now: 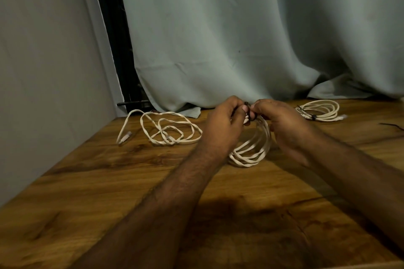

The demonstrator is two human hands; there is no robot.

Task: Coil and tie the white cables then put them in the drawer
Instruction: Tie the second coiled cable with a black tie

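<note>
Coiled white cable (251, 148) hangs between both hands above the wooden table (109, 181), loops touching it. Left hand (223, 124) and right hand (282, 124) pinch a dark tie (249, 112) at its top, fingers curled.

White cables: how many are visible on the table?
3: a loose cable at left, a coiled cable held by both hands at centre, a tied coil at right. No others visible.
</note>
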